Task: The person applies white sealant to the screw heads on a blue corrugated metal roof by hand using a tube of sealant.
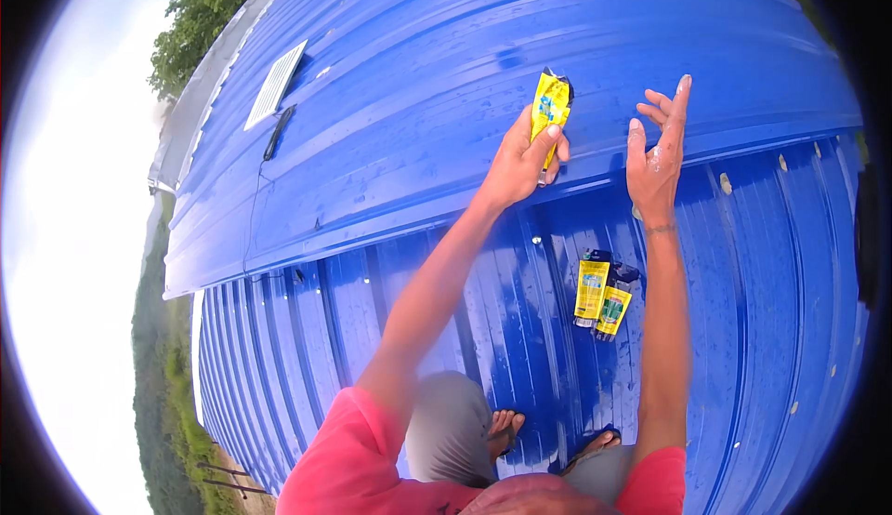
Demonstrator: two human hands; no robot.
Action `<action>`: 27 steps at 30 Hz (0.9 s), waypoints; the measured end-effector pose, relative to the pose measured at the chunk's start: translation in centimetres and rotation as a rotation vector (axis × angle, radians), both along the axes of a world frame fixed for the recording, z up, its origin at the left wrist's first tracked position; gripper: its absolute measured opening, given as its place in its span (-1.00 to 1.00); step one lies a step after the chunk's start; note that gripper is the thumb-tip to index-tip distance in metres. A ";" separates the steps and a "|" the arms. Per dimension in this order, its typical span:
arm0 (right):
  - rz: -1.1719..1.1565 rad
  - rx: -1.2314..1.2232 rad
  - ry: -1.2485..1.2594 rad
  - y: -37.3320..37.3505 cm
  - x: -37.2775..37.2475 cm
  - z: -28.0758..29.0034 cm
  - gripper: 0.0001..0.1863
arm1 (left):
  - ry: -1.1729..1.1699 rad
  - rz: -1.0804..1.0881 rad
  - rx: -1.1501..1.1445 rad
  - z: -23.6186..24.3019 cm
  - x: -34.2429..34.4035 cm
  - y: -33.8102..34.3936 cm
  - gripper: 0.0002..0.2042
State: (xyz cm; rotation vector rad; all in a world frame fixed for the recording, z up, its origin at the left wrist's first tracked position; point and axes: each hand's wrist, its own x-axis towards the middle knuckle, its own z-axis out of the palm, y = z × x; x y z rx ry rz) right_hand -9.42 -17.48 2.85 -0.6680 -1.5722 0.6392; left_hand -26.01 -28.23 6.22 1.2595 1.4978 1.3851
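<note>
My left hand [520, 157] is closed round a yellow pouch [550, 106] with a dark top edge, thumb pressed on its front. The pouch is held up over the blue roof. To its right, my right hand [658, 162] is raised with its fingers spread and nothing in it. Whitish smears show on its fingers and palm. Below the hands, two more yellow pouches with dark ends lie on the lower roof sheets: one [592, 290] overlaps the other [613, 309].
The ribbed blue metal roof [418, 78] steps down along an overlapping edge [390, 241]. A small white panel [276, 85] and a black device [278, 132] with a cable lie on the upper left. My sandalled feet [505, 427] stand on the lower sheets. Left, the roof edge drops to greenery.
</note>
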 end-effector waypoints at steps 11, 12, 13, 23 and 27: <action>-0.011 0.132 -0.267 0.4 -1.2 -3.6 -0.21 | 0.303 0.070 0.004 0.2 1.0 -2.4 -0.75; 0.017 0.151 -0.258 0.8 -0.9 -4.2 -0.22 | 0.347 0.060 -0.028 0.5 1.7 -3.7 -0.76; 0.024 0.179 -0.263 1.8 -0.4 -5.2 -0.23 | 0.376 0.031 -0.047 0.0 2.3 -4.6 -0.77; 0.075 0.270 -0.226 0.6 -0.1 -3.0 -0.32 | 0.308 0.111 -0.667 -3.6 0.3 -23.4 -0.41; 0.368 0.187 -0.204 -2.3 2.1 -2.0 -0.24 | 0.277 0.168 -0.687 -6.4 1.5 -24.2 -0.37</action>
